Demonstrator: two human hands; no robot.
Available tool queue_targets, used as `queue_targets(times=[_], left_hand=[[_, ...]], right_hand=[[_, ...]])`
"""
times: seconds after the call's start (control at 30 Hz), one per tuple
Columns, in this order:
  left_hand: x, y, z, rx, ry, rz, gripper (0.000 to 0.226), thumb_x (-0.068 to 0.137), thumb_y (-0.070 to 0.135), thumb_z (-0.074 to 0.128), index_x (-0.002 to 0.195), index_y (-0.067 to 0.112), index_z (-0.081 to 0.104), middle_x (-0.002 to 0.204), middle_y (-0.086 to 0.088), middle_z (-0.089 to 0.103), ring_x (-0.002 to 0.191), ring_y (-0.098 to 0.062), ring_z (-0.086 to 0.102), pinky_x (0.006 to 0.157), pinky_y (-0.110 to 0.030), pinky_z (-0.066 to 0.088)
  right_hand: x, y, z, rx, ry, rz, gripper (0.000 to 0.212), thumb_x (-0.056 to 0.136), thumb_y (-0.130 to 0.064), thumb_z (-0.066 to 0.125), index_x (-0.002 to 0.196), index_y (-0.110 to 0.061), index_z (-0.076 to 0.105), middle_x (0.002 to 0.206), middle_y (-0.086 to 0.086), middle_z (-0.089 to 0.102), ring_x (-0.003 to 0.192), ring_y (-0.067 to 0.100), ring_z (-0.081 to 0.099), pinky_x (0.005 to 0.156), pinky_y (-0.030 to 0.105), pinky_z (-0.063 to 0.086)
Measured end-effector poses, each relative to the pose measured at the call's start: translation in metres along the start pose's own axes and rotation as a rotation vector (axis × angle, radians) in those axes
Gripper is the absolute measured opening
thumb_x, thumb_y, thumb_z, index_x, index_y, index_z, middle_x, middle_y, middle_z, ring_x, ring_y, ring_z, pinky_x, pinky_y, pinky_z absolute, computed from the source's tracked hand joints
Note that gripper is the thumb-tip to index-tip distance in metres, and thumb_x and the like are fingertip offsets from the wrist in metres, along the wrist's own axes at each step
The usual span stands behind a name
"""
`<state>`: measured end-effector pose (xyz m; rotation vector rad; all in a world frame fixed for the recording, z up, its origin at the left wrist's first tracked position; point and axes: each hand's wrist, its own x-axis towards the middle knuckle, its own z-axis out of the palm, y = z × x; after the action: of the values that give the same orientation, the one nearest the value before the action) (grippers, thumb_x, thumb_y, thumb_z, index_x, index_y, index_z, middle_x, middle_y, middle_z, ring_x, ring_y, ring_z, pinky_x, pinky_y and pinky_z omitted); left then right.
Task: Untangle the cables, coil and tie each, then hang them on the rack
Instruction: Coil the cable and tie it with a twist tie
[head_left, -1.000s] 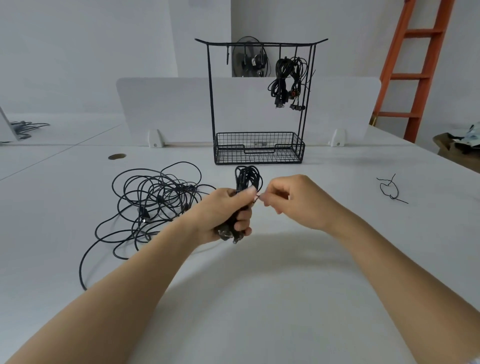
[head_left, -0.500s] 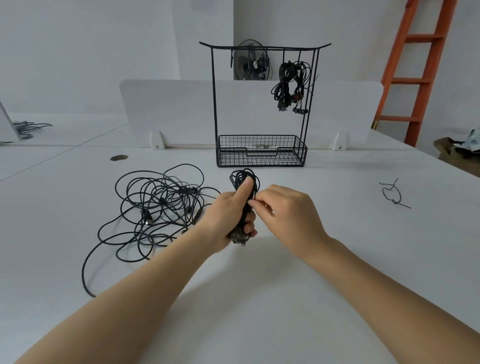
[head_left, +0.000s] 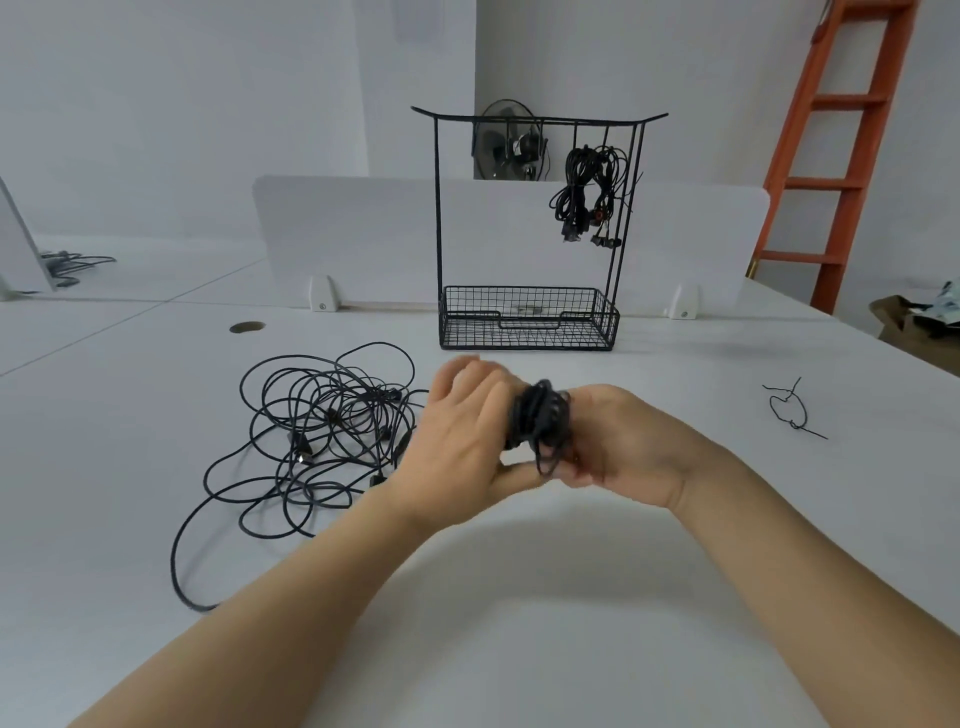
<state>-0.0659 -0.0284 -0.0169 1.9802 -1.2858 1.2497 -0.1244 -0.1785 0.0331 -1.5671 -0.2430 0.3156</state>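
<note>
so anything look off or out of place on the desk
Only the tangled cables sprawled left of the hands, still unsorted, and a stray twist tie lying alone far right. The rack stands upright with coils hung neatly.

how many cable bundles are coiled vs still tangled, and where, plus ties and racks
Coiled cable bundles hung on the rack: 2
Coiled cable bundle in the hands: 1
Tangled cable pile on the table: 1
Loose tie on the table: 1
Wire rack: 1
Total: 6

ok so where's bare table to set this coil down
Bare table lies near, under both forearms, and right, between the hands and the loose tie. Left is crowded by the tangled cables; ahead stands the rack.
</note>
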Motion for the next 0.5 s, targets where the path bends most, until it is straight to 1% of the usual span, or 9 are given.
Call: queue_targets(times=[0.07, 0.13, 0.17, 0.2, 0.27, 0.3, 0.37, 0.43, 0.5], left_hand=[[-0.002, -0.002, -0.005, -0.108, -0.1, -0.123, 0.055, 0.086, 0.059, 0.042, 0.12, 0.016, 0.042, 0.118, 0.004, 0.044, 0.116, -0.019, 0.038, 0.105, -0.031, 0.026], [-0.002, -0.003, -0.012, -0.4, -0.202, -0.325, 0.056, 0.079, 0.049, 0.042, 0.129, 0.024, 0.039, 0.127, 0.007, 0.039, 0.124, -0.014, 0.035, 0.107, -0.023, 0.025], [0.001, -0.003, -0.016, -0.575, -0.217, -0.476, 0.054, 0.075, 0.047, 0.037, 0.122, 0.024, 0.046, 0.123, 0.003, 0.047, 0.117, -0.012, 0.043, 0.101, -0.019, 0.031], [0.006, -0.001, -0.019, -0.755, -0.205, -0.652, 0.052, 0.072, 0.049, 0.034, 0.109, 0.021, 0.057, 0.11, -0.001, 0.057, 0.102, -0.012, 0.053, 0.09, -0.019, 0.039], [0.015, 0.0, -0.023, -1.062, -0.272, -1.048, 0.059, 0.077, 0.061, 0.035, 0.083, 0.011, 0.066, 0.08, -0.007, 0.067, 0.071, -0.017, 0.06, 0.068, -0.029, 0.043], [0.016, 0.002, -0.021, -1.155, -0.371, -1.161, 0.068, 0.08, 0.067, 0.032, 0.082, 0.008, 0.066, 0.076, -0.009, 0.067, 0.067, -0.019, 0.06, 0.065, -0.031, 0.044], [0.013, 0.005, -0.015, -1.252, -0.484, -1.186, 0.061, 0.081, 0.065, 0.043, 0.094, 0.009, 0.063, 0.086, -0.009, 0.066, 0.079, -0.021, 0.062, 0.07, -0.033, 0.049], [0.011, 0.009, -0.013, -1.33, -0.378, -1.169, 0.034, 0.078, 0.041, 0.061, 0.094, 0.011, 0.062, 0.089, -0.009, 0.063, 0.085, -0.02, 0.062, 0.074, -0.033, 0.05], [0.014, 0.01, -0.016, -1.429, -0.222, -1.155, 0.019, 0.074, 0.016, 0.068, 0.091, 0.012, 0.061, 0.084, -0.008, 0.061, 0.077, -0.017, 0.063, 0.065, -0.028, 0.051]], right_hand=[[0.004, 0.002, -0.003, -0.088, 0.181, -0.114, 0.018, 0.09, -0.014, 0.048, 0.078, -0.003, 0.055, 0.056, 0.002, 0.057, 0.043, 0.011, 0.052, 0.042, 0.018, 0.037], [0.005, 0.003, -0.007, -0.33, 0.375, -0.24, 0.021, 0.097, -0.012, 0.042, 0.077, -0.009, 0.048, 0.063, -0.001, 0.062, 0.053, 0.008, 0.059, 0.05, 0.022, 0.044], [0.004, 0.004, -0.01, -0.508, 0.449, -0.312, 0.022, 0.097, -0.012, 0.041, 0.075, -0.013, 0.045, 0.068, -0.002, 0.062, 0.058, 0.006, 0.059, 0.057, 0.023, 0.045], [0.004, 0.006, -0.012, -0.683, 0.489, -0.371, 0.022, 0.096, -0.013, 0.042, 0.074, -0.016, 0.042, 0.071, -0.004, 0.06, 0.062, 0.005, 0.057, 0.062, 0.025, 0.043], [0.004, 0.013, -0.011, -0.935, 0.488, -0.48, 0.019, 0.095, -0.015, 0.045, 0.076, -0.015, 0.041, 0.068, -0.008, 0.052, 0.059, 0.007, 0.049, 0.06, 0.029, 0.034], [0.004, 0.016, -0.008, -1.036, 0.473, -0.558, 0.017, 0.095, -0.018, 0.046, 0.079, -0.012, 0.044, 0.065, -0.009, 0.048, 0.055, 0.007, 0.045, 0.056, 0.029, 0.031], [0.006, 0.019, -0.002, -1.299, 0.454, -0.747, 0.024, 0.091, -0.023, 0.042, 0.079, -0.005, 0.05, 0.066, -0.002, 0.052, 0.049, 0.015, 0.046, 0.05, 0.028, 0.033], [0.01, 0.021, -0.006, -1.484, 0.464, -0.906, 0.025, 0.088, -0.021, 0.039, 0.078, -0.003, 0.054, 0.076, 0.007, 0.06, 0.057, 0.023, 0.051, 0.053, 0.026, 0.036], [0.014, 0.022, -0.009, -1.504, 0.49, -1.002, 0.016, 0.087, -0.017, 0.042, 0.082, -0.006, 0.051, 0.086, 0.01, 0.063, 0.074, 0.02, 0.049, 0.065, 0.032, 0.037]])
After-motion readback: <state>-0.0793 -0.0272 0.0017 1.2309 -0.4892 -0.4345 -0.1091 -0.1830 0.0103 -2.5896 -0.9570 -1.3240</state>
